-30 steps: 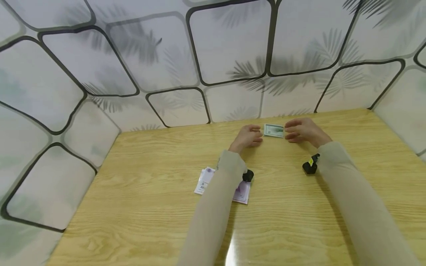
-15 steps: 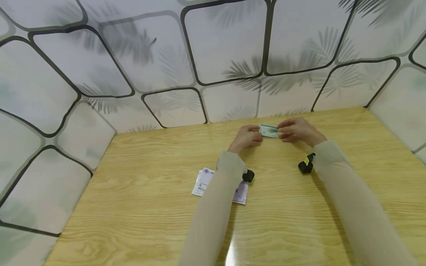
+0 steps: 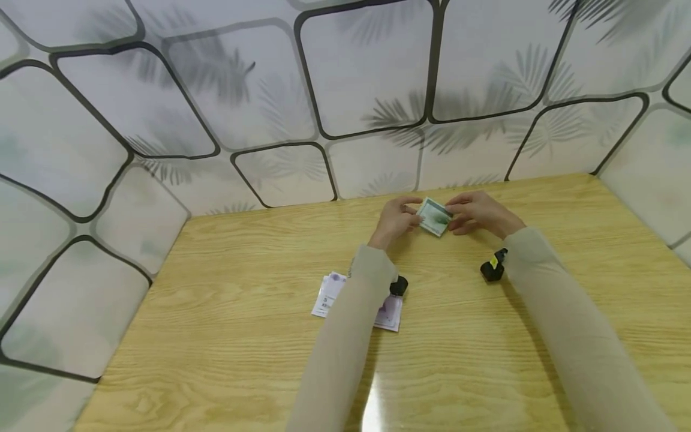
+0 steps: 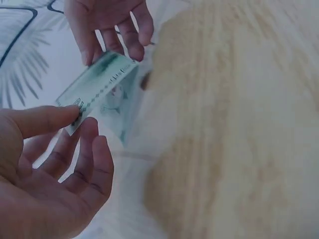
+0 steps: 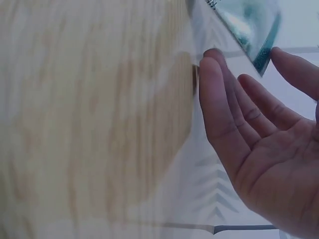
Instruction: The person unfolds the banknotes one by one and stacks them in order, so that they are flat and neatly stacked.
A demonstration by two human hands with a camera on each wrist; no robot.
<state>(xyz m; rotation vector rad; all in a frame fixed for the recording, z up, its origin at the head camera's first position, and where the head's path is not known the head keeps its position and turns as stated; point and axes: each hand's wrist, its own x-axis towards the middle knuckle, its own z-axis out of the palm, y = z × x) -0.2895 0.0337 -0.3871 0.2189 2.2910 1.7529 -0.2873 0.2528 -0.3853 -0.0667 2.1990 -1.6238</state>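
Note:
A green printed banknote [image 3: 434, 217] is held up between both hands near the back of the table. My left hand [image 3: 395, 221] pinches its near corner between thumb and index finger, while the other fingers curl loosely below. At the opposite end, my right hand [image 3: 482, 214] holds the note by its edge, the thumb at a corner and the fingers spread beneath. In the left wrist view a second green layer [image 4: 115, 107] with a portrait hangs under the top one; whether it is a fold or another note I cannot tell.
Several purple banknotes [image 3: 390, 313] lie on the wooden table [image 3: 227, 348], partly hidden under the left sleeve [image 3: 345, 342]. A patterned wall [image 3: 372, 162] rises behind the table's back edge. Black wrist cameras [image 3: 492, 270] hang by both cuffs.
The green banknote lay flat between the hands with its long side across. Both hands have closed in and taken hold of it, and it is now raised and turned at a slant.

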